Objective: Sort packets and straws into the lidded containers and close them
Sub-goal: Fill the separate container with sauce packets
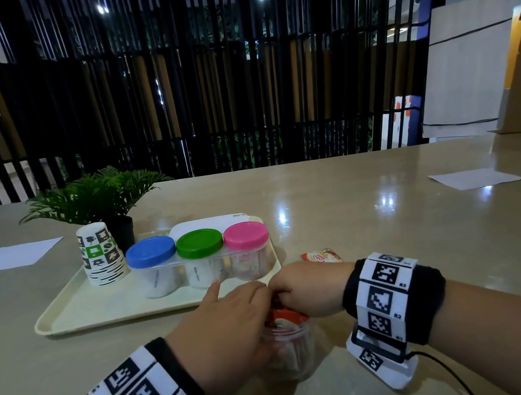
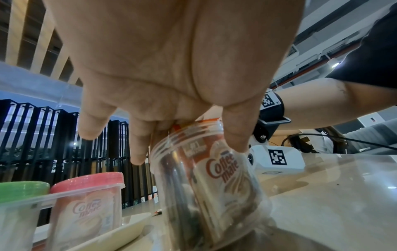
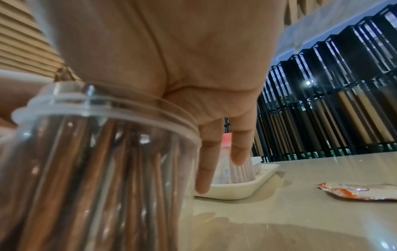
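An open clear jar stands on the table in front of the tray, filled with Coffee mate packets. My left hand holds it at the rim, thumb on the outside wall and fingers over the mouth. My right hand sits above the mouth, its front fingers curled down onto the red packet tops; two fingers hang straight beside the jar. One loose packet lies on the table beyond my right hand.
The cream tray carries three closed jars with blue, green and pink lids, plus stacked paper cups. A potted plant stands behind. Paper sheets lie far left and right.
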### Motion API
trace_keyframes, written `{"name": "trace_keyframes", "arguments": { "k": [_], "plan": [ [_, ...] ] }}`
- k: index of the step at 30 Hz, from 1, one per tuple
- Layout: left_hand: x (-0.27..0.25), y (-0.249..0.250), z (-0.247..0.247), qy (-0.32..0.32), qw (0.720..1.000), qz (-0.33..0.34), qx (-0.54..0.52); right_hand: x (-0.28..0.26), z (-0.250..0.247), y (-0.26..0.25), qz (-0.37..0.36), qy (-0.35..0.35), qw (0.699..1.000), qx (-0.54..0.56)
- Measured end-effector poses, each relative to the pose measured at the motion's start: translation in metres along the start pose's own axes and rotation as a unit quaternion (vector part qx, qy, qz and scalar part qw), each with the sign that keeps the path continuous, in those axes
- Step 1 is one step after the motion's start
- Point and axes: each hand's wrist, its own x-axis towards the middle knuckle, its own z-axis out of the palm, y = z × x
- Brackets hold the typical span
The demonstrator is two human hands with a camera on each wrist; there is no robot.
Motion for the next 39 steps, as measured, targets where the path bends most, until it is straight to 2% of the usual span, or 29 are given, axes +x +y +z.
{"name": "trace_keyframes", "arguments": {
  "k": [4, 11, 15, 25, 33, 39],
  "plan": [
    [-0.001, 0.002, 0.002, -0.01, 0.999, 0.015, 0.032, -0.005, 0.001, -0.003, -0.01, 0.011, 1.0, -0.021],
    [0.0, 0.001, 0.013, -0.028, 0.996, 0.016, 0.082, -0.012, -0.005, -0.008, -0.015, -0.021, 0.999, -0.046],
    [-0.001, 0.003, 0.011, -0.046, 0.995, 0.015, 0.086, -0.022, -0.016, -0.005, -0.017, 0.007, 0.999, -0.041],
    [-0.005, 0.007, 0.014, -0.054, 0.994, 0.013, 0.098, -0.033, -0.018, -0.009, -0.036, -0.053, 0.995, -0.07],
    [0.0, 0.005, 0.019, 0.007, 0.995, 0.008, 0.098, -0.029, -0.001, -0.012, -0.021, -0.018, 0.998, -0.065],
    [0.0, 0.011, 0.017, 0.02, 0.995, -0.006, 0.093, -0.031, -0.001, -0.009, -0.022, -0.004, 1.0, -0.012]
  ]
}}
